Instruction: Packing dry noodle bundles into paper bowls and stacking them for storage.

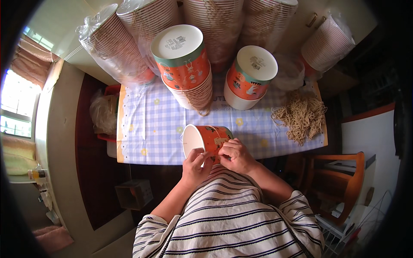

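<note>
An orange paper bucket (211,136) with a white inside lies on its side at the table's near edge, against my striped shirt, its mouth facing left. Both hands meet at its near side. The closed fingers of my left hand (195,167) pinch close to the mouth end. My right hand (236,155) is also closed, its fingertips pinched together against the bucket's wall nearer the base. What the fingertips grip is too small to make out. A loose heap of tan cords (300,116) lies on the table to the right.
Behind the bucket stand an upside-down bucket stack (185,64) with cord loops down its side and a shorter stack (251,77). Plastic-wrapped stacks (215,26) line the back. A checked cloth (146,129) covers the table. A wooden chair (337,185) is at the right.
</note>
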A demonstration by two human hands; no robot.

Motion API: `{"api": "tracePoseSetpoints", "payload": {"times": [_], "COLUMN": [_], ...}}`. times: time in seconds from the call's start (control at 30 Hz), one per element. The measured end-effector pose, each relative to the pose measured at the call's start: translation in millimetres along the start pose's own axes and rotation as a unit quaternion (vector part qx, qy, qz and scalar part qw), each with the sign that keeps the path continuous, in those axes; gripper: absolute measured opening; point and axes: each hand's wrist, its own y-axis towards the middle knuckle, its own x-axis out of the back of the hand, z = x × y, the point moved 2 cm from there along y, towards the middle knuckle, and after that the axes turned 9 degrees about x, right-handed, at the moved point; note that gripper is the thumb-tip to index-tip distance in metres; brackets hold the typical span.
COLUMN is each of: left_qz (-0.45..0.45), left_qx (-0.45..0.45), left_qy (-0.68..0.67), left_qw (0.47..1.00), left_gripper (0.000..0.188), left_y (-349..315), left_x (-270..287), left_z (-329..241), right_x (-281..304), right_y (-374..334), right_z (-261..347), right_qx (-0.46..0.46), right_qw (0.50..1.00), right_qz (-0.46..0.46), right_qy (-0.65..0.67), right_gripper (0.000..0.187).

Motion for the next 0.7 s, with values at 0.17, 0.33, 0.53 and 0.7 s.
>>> {"api": "tracePoseSetpoints", "payload": {"times": [0.17,0.33,0.53,0.7], "left_qz": [-0.017,-0.013,-0.004,0.007], "left_qx": [0.045,0.071,0.065,0.086], "left_qy": [-0.030,-0.030,-0.023,-0.023], "left_qw": [0.998,0.997,0.998,0.996], "left_gripper": [0.031,0.034,0.035,0.035], "left_y": [-2.1,-3.0,-0.4,-2.3], "left_x": [-0.1,1.4,2.4,1.9], "left_z": [-0.5,1.9,-0.2,1.9], "right_x": [-2.7,-5.0,-4.5,-4.3], "right_y": [0.4,-1.5,-0.8,-1.0], "right_z": [-0.7,-1.8,-1.1,-1.8], "right_qx": [-0.004,-0.007,-0.009,-0.004], "right_qw": [1.000,1.000,1.000,1.000], "right_qz": [0.000,-0.003,-0.010,-0.008], "right_qy": [0.003,0.020,0.019,0.021], "right_gripper": [0.011,0.010,0.010,0.010]}}
